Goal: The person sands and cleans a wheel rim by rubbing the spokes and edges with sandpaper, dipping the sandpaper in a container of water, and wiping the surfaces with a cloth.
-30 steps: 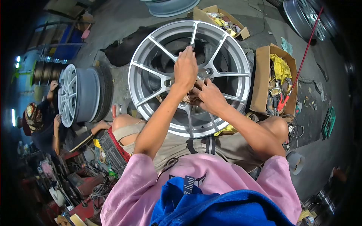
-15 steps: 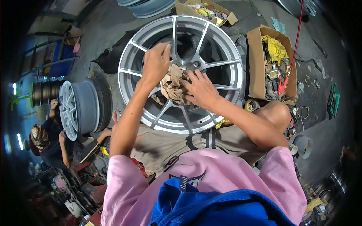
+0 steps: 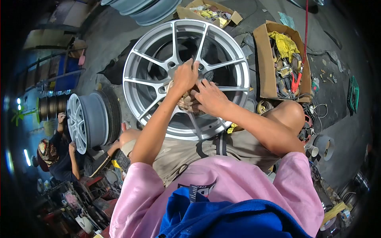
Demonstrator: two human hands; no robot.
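Grey floor [image 3: 111, 36] | left hand [image 3: 185, 76] angled over wheel [image 3: 216, 66] | right hand [image 3: 212, 98] half-curled against rag [image 3: 187, 103] | both grips unclear

The left hand [image 3: 185, 77] and the right hand [image 3: 212, 98] are close together over a crumpled beige cloth [image 3: 185, 104] on a silver, multi-spoked metal wheel [image 3: 223, 63], with an open brown cardboard box [image 3: 265, 63] nearby.

This is a wheel workshop. Indicators are a spoked alloy wheel [image 3: 223, 65], an upright second wheel [image 3: 95, 119] and a cluttered cardboard box [image 3: 265, 65].
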